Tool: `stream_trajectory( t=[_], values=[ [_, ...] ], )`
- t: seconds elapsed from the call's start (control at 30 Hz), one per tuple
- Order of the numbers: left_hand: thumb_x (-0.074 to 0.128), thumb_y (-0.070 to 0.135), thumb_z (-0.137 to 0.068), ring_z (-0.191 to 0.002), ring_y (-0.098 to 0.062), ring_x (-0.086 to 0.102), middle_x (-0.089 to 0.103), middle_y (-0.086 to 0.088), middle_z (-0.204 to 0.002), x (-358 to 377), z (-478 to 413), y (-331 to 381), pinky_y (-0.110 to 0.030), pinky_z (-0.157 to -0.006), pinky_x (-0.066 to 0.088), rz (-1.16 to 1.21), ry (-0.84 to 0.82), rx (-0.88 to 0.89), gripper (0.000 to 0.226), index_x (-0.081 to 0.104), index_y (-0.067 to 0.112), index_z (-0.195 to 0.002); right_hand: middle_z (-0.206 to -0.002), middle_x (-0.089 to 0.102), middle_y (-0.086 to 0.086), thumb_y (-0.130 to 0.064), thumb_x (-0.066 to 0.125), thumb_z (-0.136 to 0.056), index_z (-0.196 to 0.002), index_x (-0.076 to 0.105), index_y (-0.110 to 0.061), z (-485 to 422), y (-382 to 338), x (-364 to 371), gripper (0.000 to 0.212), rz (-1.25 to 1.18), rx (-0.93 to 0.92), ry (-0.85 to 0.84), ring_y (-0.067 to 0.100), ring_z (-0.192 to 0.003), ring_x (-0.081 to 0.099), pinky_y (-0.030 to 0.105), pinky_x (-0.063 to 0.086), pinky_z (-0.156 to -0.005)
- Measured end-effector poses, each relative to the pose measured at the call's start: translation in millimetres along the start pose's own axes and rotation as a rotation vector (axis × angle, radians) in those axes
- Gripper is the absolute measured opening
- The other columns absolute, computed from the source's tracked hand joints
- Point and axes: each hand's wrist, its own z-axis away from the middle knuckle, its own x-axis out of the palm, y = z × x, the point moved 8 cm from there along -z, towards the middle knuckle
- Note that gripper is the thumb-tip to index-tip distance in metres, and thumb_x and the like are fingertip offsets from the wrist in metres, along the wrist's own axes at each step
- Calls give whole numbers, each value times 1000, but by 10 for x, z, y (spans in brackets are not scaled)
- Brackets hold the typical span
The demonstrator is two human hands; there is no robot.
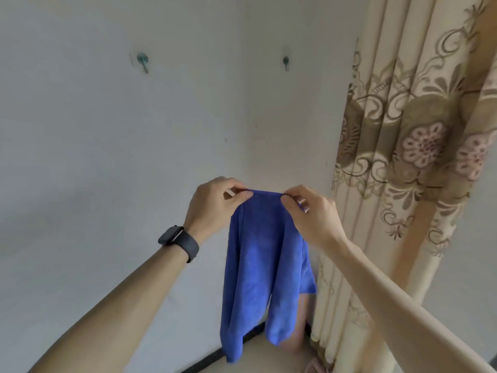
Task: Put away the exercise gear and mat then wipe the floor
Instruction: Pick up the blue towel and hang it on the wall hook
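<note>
Before the wall corner: left hand (215, 203) pinches the top edge of the blue cloth (258, 265), thumb against curled fingers. The right hand (312, 216) pinches the same edge close by, and neither hand is nearer. Cloth hangs long axis vertical, straight below both grips; the floor (266, 359) lies underneath, so wiping likely means lowering it.

A room corner is formed by a plain pale left wall (80, 157) and right wall (290, 117). A small greenish hook (142, 60) is fixed high on the left wall, and a second hook (285, 61) on the right one. A cream curtain (403, 130), patterned with brown scrollwork and pink flowers, is hung in folds at the right. The pale floor (263, 356) is edged by a dark skirting strip (212, 358). Everything is lit softly and evenly.
</note>
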Motion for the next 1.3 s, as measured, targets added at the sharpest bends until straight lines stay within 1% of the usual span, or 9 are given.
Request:
stream_trajectory(
  t=[0.13, 0.2, 0.33, 0.47, 0.67, 0.93, 1.1, 1.2, 1.3],
  values=[
    [72, 43, -87, -80, 0, 63, 67, 18, -89, -187, -564, -387, -34, -78, 55, -77, 71, -36, 6, 75, 38, -89, -87, 64, -15, -31, 59, -96, -93, 68, -32, -763, 37, 450, 9, -33, -61, -47, 2, -81, 57, 23, 51, -70],
    [72, 43, -88, -78, 0, 63, 67, 18, -88, -291, -780, -525, -33, -78, 55, -110, 102, -64, 6, 75, 38, -89, -88, 65, -16, -30, 59, -96, -92, 67, -32, -1084, 12, 669, 9, -45, -110, -80, 2, -81, 57, 19, 49, -71],
    [71, 42, -88, -76, 2, 62, 65, 18, -87, -591, -1221, -794, -26, -75, 53, -193, 179, -108, 4, 74, 39, -87, -90, 66, -17, -27, 59, -97, -90, 66, -32, -1730, -137, 1092, 11, -109, -211, -127, 3, -84, 58, 12, 44, -70],
    [69, 40, -91, -79, 6, 57, 61, 18, -87, -1030, -1682, -970, -14, -72, 43, -323, 264, -118, 9, 75, 34, -94, -93, 66, -17, -32, 56, -97, -95, 67, -31, -2451, -480, 1459, 11, -143, -331, -162, 3, -83, 59, 23, 49, -76],
    [64, 45, -92, -78, -7, 56, 62, 15, -91, -1753, -2311, -929, -34, -75, 49, -551, 471, -155, 12, 71, 37, -96, -96, 63, -17, -39, 50, -99, -99, 64, -36, -3366, -1146, 1706, 14, -187, -537, -156, 4, -83, 59, 29, 52, -79],
    [63, 39, -95, -86, -15, 58, 62, 6, -91, -2499, -2833, -928, -30, -73, 44, -723, 676, -185, 14, 70, 27, -98, -102, 60, -10, -39, 40, -104, -107, 62, -30, -4146, -1996, 1986, 24, -137, -727, -46, 19, -85, 59, 36, 49, -73],
    [50, 26, -102, -88, -22, 51, 50, -2, -95, -2604, -3041, -1021, -37, -70, 45, -992, 607, -225, 18, 61, 13, -107, -102, 59, -3, -35, 33, -107, -110, 58, -22, -4256, -2216, 2179, 29, 100, -785, 104, 27, -67, 57, 30, 39, -59],
    [50, 23, -102, -89, -23, 57, 58, -2, -99, -2668, -3077, -1103, -31, -70, 41, -920, 603, -269, 17, 63, 14, -110, -101, 58, -1, -34, 31, -107, -112, 54, -21, -4279, -2241, 2230, 27, 105, -745, 101, 30, -65, 56, 33, 42, -60],
    [54, 24, -100, -83, -23, 61, 68, -2, -96, -2653, -3049, -1139, -35, -71, 47, -764, 651, -250, 12, 59, 18, -109, -107, 55, 0, -29, 31, -106, -117, 50, -24, -4270, -2206, 2252, 22, 97, -721, 98, 32, -65, 57, 36, 45, -63]
  ],
)
